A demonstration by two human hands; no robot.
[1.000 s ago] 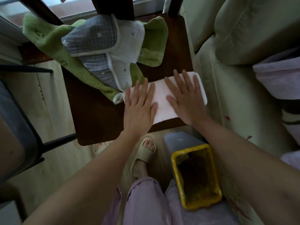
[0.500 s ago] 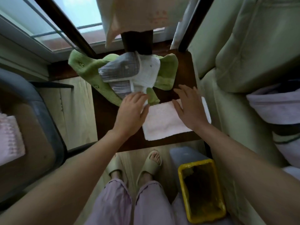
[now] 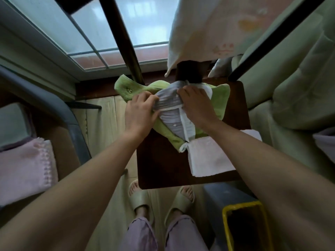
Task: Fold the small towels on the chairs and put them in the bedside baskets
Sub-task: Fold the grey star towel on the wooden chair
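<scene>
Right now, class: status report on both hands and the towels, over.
Left hand and right hand gripping grey towel. White towel folded on chair. Green towel underneath.

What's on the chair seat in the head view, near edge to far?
White towel → grey towel, gripped by left hand and right hand → green towel at the far edge → chair back post.

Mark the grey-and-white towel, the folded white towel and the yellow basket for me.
grey-and-white towel [image 3: 174,122]: head view, its grey panel between the two hands.
folded white towel [image 3: 210,158]: head view, middle of its top face.
yellow basket [image 3: 226,230]: head view, its left rim.
</scene>
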